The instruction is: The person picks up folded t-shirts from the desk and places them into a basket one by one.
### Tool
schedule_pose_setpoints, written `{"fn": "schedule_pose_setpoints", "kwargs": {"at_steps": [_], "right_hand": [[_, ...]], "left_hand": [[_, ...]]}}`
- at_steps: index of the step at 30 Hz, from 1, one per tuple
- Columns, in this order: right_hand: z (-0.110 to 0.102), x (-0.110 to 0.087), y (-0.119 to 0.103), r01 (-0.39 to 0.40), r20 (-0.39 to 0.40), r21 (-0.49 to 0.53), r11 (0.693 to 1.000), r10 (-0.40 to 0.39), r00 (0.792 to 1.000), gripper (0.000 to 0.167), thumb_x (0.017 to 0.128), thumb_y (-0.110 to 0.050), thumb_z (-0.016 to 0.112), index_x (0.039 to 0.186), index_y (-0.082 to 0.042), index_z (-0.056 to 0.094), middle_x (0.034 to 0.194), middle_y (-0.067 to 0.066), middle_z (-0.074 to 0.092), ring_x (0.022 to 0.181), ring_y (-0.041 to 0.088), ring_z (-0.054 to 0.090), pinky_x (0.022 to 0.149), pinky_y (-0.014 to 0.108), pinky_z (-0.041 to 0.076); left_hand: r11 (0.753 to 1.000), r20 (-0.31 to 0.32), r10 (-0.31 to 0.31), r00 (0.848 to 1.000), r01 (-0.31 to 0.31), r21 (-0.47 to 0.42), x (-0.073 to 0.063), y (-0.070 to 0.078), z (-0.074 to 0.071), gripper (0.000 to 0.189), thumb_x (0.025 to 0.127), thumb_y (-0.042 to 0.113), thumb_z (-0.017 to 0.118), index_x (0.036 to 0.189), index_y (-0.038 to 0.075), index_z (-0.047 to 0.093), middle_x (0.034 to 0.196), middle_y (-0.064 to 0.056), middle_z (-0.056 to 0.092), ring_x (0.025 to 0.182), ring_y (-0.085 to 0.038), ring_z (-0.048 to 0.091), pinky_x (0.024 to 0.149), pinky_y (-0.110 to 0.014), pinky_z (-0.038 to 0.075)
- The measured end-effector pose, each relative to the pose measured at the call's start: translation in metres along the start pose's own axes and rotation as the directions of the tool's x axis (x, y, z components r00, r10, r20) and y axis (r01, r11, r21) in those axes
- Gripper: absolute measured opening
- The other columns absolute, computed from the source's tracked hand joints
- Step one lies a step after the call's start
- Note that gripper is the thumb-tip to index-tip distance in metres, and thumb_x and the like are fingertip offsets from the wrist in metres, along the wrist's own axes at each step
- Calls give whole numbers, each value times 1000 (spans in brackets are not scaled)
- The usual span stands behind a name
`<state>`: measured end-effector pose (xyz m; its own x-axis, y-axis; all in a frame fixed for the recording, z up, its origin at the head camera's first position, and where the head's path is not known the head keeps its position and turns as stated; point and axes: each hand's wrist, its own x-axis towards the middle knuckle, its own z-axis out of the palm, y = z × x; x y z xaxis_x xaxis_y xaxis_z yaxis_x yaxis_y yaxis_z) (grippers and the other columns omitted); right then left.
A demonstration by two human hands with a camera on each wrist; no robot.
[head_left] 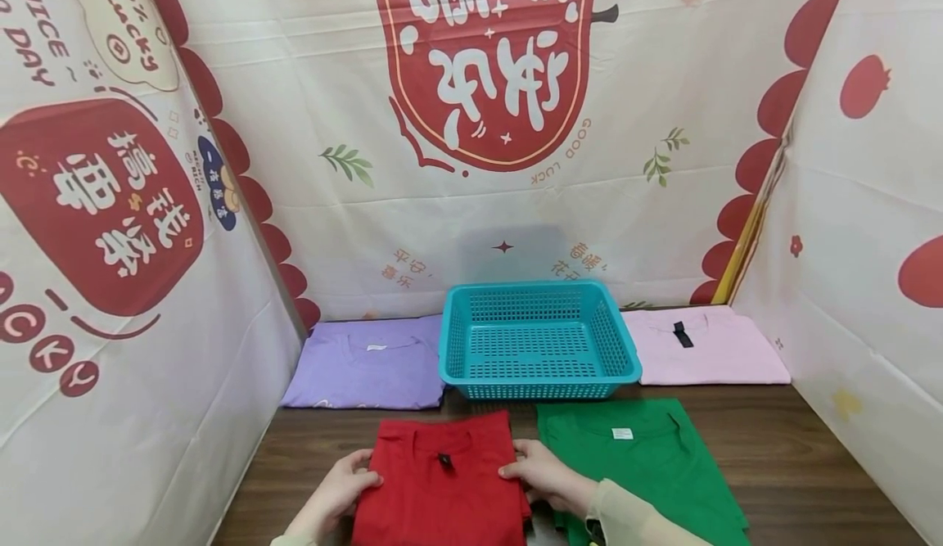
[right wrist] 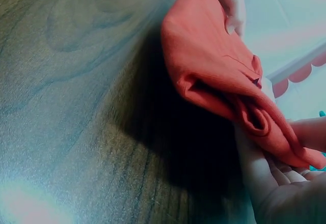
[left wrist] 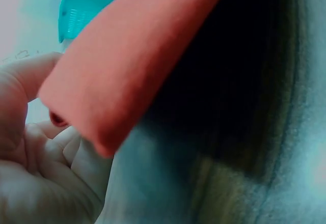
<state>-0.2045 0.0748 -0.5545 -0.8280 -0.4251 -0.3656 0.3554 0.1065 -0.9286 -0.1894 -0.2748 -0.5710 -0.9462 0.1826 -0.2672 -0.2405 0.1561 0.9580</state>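
Note:
A folded red T-shirt (head_left: 442, 489) with a dark neck label is held between both hands at the front of the table. My left hand (head_left: 345, 485) pinches its left edge, thumb on top and fingers underneath. On the opposite edge my right hand (head_left: 548, 474) grips it the same way. In the right wrist view the shirt's (right wrist: 214, 66) folded layers show at the side, and a dark shadow lies on the wood below. The left wrist view has the left hand's thumb over the cloth (left wrist: 127, 56) and its fingers below.
A turquoise plastic basket (head_left: 541, 390) stands at the back middle. Left of it lies a folded purple T-shirt (head_left: 368, 374), right of it a folded pink one (head_left: 725, 354). A folded green T-shirt (head_left: 641, 464) lies right of the red one. Printed cloth walls (head_left: 295, 169) enclose the wooden table (head_left: 810, 456).

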Motion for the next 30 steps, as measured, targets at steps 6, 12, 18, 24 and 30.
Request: {"fn": "schedule_pose_setpoints", "kwargs": {"at_steps": [6,12,18,24,30], "right_hand": [[0,-3,-3,23,-1,9,1000,-23,1000,47,91,-1,59,132,15,43,102,13,68,85,29,69,65,43,58],[2,-8,-8,56,16,39,998,-56,998,47,92,0,59,133,14,42,104,14,68,87,31,69,65,44,57],[5,-14,-16,95,38,56,994,-97,995,47,91,1,60,133,13,43,106,15,68,88,31,68,66,45,57],[6,-24,-27,125,42,38,991,-127,991,49,90,-1,62,133,13,42,107,14,67,88,30,68,67,44,58],[5,-32,-37,129,46,19,992,-129,991,52,91,-5,63,135,11,41,106,13,68,81,28,69,59,39,57]], "left_hand": [[999,-1,35,999,-35,18,-3,9,-2,62,81,0,59,134,-20,33,97,-12,68,80,-20,65,67,-38,55],[998,13,56,998,-56,3,-6,13,-5,61,81,-2,58,134,-20,32,97,-14,68,81,-20,65,68,-36,55],[998,28,56,998,-56,-15,-15,25,-9,64,83,-1,59,137,-18,30,98,-14,69,81,-20,66,67,-38,56],[997,46,74,996,-74,-5,-22,40,-13,64,85,-2,58,139,-19,27,99,-15,68,82,-22,67,67,-39,56],[993,38,102,994,-104,58,-29,55,-12,63,86,-1,59,137,-20,29,96,-14,68,79,-22,67,66,-39,57]]}}
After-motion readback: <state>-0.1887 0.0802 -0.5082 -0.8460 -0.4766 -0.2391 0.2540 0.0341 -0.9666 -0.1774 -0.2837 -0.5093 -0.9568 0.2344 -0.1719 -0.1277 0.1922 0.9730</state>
